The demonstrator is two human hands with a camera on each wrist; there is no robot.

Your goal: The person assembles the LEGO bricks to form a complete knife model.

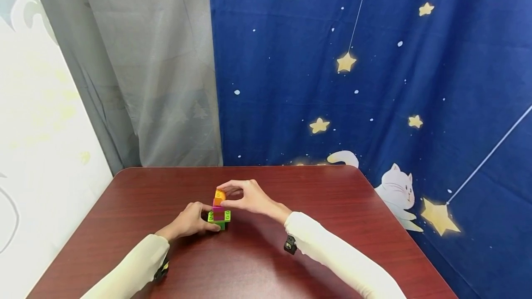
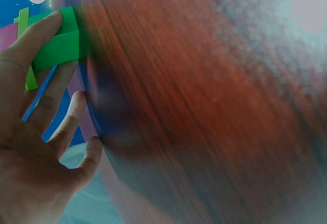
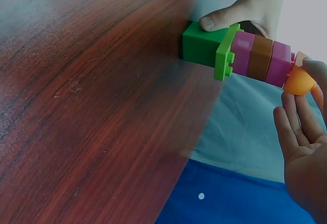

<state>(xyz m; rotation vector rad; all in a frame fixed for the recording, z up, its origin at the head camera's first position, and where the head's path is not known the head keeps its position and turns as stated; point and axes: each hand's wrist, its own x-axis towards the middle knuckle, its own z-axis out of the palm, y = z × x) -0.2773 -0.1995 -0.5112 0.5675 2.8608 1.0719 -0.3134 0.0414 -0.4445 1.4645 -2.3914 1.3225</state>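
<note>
A small tower of toy building bricks stands on the table. Its base is a green brick [image 3: 202,46], topped by a wider lime plate [image 3: 223,58] with studs. Above that come a magenta brick [image 3: 240,49], a brown brick [image 3: 259,57] and another magenta brick [image 3: 278,63]. My left hand [image 1: 189,219] grips the green brick low down, thumb on one side and fingers on the other. At the top, my right hand [image 1: 251,196] pinches an orange brick [image 3: 298,83] with a rounded side. Studs of the upper magenta brick show just beneath it, so it looks not fully pressed down.
The dark red-brown wooden table [image 1: 332,225] spreads around both hands, with its far edge behind the tower. Beyond it hang a grey curtain [image 1: 166,68] and a blue star-patterned curtain [image 1: 282,68]. A white patterned surface [image 1: 37,128] is at the left.
</note>
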